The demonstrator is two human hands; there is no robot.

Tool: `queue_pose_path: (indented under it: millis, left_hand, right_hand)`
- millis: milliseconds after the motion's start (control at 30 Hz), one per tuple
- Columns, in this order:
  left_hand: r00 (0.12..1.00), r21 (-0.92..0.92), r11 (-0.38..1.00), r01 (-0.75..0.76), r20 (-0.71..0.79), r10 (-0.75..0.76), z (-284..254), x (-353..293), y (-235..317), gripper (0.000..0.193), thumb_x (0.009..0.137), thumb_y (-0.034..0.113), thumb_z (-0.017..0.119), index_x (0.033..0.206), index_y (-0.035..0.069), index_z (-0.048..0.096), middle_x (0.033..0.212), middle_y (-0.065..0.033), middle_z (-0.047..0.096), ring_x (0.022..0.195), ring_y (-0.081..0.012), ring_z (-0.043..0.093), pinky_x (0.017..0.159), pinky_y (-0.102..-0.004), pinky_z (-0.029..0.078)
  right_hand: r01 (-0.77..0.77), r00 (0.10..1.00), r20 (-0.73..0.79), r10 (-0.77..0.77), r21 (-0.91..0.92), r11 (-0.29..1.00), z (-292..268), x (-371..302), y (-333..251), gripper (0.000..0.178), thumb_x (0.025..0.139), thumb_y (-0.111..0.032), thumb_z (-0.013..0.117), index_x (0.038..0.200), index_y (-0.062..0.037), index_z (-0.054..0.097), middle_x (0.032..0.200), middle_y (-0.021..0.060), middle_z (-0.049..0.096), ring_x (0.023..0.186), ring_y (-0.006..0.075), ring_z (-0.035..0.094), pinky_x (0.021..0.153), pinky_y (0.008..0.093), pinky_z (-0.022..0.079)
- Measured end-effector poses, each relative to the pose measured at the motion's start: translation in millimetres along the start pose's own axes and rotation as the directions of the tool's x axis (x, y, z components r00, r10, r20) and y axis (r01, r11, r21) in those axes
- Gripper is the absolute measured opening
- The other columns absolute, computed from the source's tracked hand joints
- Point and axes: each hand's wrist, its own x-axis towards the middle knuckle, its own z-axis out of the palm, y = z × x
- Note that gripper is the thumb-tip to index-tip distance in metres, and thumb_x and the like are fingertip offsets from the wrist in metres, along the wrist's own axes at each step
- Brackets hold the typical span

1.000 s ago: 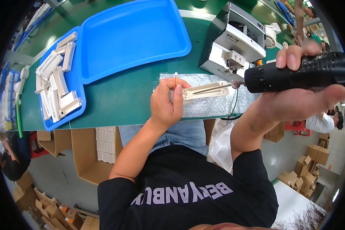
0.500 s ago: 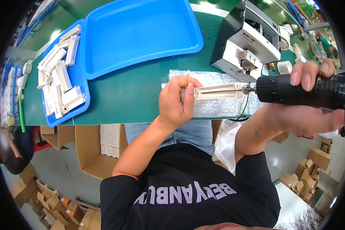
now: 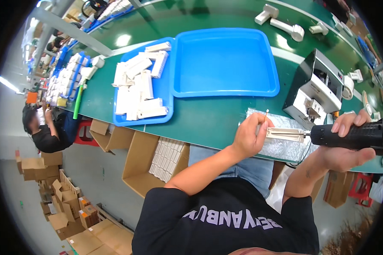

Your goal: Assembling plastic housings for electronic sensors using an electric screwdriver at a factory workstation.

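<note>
My left hand (image 3: pixel 252 135) is closed around the near end of a narrow white plastic housing (image 3: pixel 285 137), its thumb and fingers gripping the left end. A short orange wire (image 3: pixel 266 115) sticks up between those fingers. In my right hand (image 3: pixel 344 140) is a black electric screwdriver (image 3: pixel 344 135), held level. Its long thin bit runs lengthwise along the inside of the open housing toward my left hand. Whether the tip meets a screw is hidden. Beneath the housing lies a clear plastic sheet (image 3: pixel 281 149) on the green table (image 3: pixel 208 123).
Left of my hands, a blue tray (image 3: pixel 170 111) holds several white housings (image 3: pixel 142 83). Another blue tray (image 3: pixel 225 63) sits beside it. A black and silver machine (image 3: pixel 315 91) stands beyond the screwdriver. Below the table edge is a carton (image 3: pixel 136 165) of white parts. A person (image 3: pixel 49 131) sits far left.
The view has swung left, so the trays and hands appear farther right. My left hand still grips the housing, and the screwdriver bit still lies along it.
</note>
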Motion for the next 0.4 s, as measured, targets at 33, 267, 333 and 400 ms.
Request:
queue_pose_path:
  millis: [33, 267, 333, 400]
  left_hand:
    - [0.999, -0.015, 0.999, 0.04, 0.009, -0.04, -4, 1, 0, 0.006, 0.098, 0.006, 0.048, 0.096, 0.002, 0.053, 0.086, -0.0126, 0.067, 0.073, -0.0249, 0.064, 0.067, -0.0341, 0.05]
    - [0.824, 0.034, 0.975, 0.219, 0.529, -0.203, -50, 71, -1, 0.016, 0.098, 0.016, 0.056, 0.095, 0.001, 0.057, 0.08, -0.0077, 0.063, 0.074, -0.0161, 0.06, 0.069, -0.0302, 0.048]
    - [0.841, -0.005, 0.933, 0.359, 0.436, -0.321, -68, 100, -10, 0.016, 0.096, 0.017, 0.058, 0.091, 0.002, 0.061, 0.082, -0.0065, 0.065, 0.076, -0.013, 0.06, 0.069, -0.0307, 0.049]
    - [0.845, -0.144, 0.833, 0.534, 0.137, -0.517, -94, 133, -29, 0.02, 0.097, 0.023, 0.058, 0.096, 0.004, 0.063, 0.087, -0.0075, 0.067, 0.08, -0.0122, 0.061, 0.073, -0.0291, 0.05]
  right_hand:
    - [-0.03, 0.983, 0.186, -0.004, 0.18, 0.983, -6, 1, 8, 0.076, 0.088, -0.069, 0.053, 0.109, 0.0036, 0.042, 0.086, 0.014, 0.053, 0.061, 0.0145, 0.054, 0.05, 0.0242, 0.044]
    - [0.014, 0.992, 0.099, -0.074, 0.505, 0.863, -14, 41, -9, 0.078, 0.09, -0.061, 0.059, 0.125, 0.0053, 0.037, 0.089, 0.0139, 0.054, 0.066, 0.0172, 0.052, 0.063, 0.0296, 0.046]
    - [0.13, 0.991, -0.072, -0.108, 0.471, 0.873, -34, 49, -34, 0.082, 0.084, -0.073, 0.055, 0.112, 0.0033, 0.046, 0.079, 0.0075, 0.048, 0.067, 0.0157, 0.049, 0.064, 0.0273, 0.042]
    - [0.033, 0.998, 0.03, -0.047, 0.36, 0.932, -41, 46, -33, 0.088, 0.082, -0.072, 0.061, 0.12, 0.0045, 0.038, 0.107, 0.0109, 0.044, 0.07, 0.0172, 0.05, 0.065, 0.0295, 0.044]
